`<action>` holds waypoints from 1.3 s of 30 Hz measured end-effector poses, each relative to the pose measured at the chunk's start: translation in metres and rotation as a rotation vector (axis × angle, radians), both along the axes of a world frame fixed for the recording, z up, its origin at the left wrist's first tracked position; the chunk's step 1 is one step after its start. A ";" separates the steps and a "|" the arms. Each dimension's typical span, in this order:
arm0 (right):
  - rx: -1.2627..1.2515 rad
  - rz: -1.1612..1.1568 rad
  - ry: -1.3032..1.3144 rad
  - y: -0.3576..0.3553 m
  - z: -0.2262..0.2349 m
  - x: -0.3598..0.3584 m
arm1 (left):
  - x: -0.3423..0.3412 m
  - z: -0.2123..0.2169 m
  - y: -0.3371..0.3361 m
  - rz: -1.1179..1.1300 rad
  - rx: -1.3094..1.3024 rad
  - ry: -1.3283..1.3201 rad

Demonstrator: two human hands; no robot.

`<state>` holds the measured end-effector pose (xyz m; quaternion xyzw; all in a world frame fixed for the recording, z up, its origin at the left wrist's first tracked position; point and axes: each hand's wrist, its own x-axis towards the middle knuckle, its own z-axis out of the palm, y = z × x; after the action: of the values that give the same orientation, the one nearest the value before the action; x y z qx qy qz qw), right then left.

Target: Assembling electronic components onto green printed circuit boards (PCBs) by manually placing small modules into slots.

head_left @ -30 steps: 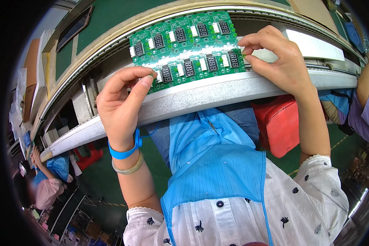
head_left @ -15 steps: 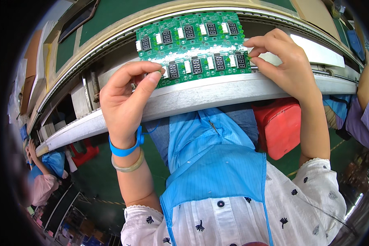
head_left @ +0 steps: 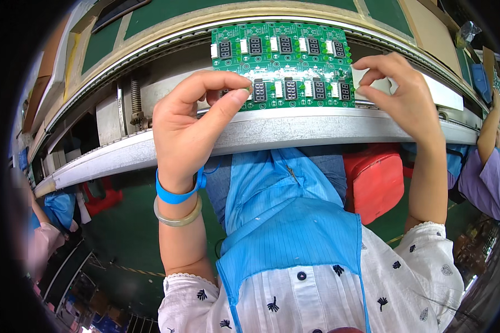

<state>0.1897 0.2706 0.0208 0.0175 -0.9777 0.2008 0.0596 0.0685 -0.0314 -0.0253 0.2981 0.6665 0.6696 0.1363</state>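
A green circuit board (head_left: 303, 67) lies across the rails in front of me, with two rows of black digit displays, white connectors and small green LEDs. At the left end of its lower row, my left hand (head_left: 197, 114) pinches a tiny green LED (head_left: 249, 89) between thumb and forefinger, hiding that corner. Beside the board's right edge is my right hand (head_left: 400, 91). Its thumb and middle finger are drawn close together near the lower-right display, the forefinger bent above them. Whatever sits between those fingertips is too small to make out.
A pale metal rail (head_left: 316, 126) runs along my side of the board. A coiled spring (head_left: 135, 102) stands left of it, between the rails. Below the rail is a red stool (head_left: 375, 180). At the far right, another person's purple sleeve (head_left: 489, 175) shows.
The board has shifted to the right along the rails. Both my hands have moved right with it, staying at its two ends. My left hand keeps its pinch.
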 end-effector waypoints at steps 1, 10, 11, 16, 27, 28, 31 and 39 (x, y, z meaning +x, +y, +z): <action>-0.045 0.000 0.020 0.011 0.003 -0.003 | -0.001 0.001 0.001 0.002 0.004 0.001; 0.043 -0.058 0.191 0.000 0.051 -0.156 | 0.000 0.007 -0.009 0.066 0.007 -0.050; 0.055 -0.058 0.203 -0.001 0.048 -0.176 | 0.000 0.010 -0.013 0.075 -0.017 -0.040; 0.258 0.018 0.162 -0.015 0.043 -0.240 | 0.003 0.016 -0.034 0.160 -0.098 -0.143; 0.413 -0.131 0.001 -0.027 0.027 -0.259 | -0.006 0.017 -0.036 0.135 -0.154 -0.177; 0.412 -0.140 -0.001 -0.026 0.026 -0.259 | -0.007 0.017 -0.035 0.137 -0.162 -0.176; 0.334 -0.187 0.095 -0.020 0.024 -0.255 | -0.007 0.018 -0.033 0.136 -0.175 -0.168; -0.922 -0.153 0.216 -0.021 0.032 -0.223 | -0.011 0.015 -0.028 0.104 -0.275 0.142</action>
<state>-0.0336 0.2495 0.0530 -0.0619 -0.7733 0.6057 0.1771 0.0577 -0.0591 -0.0106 0.2883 0.7745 0.5552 0.0935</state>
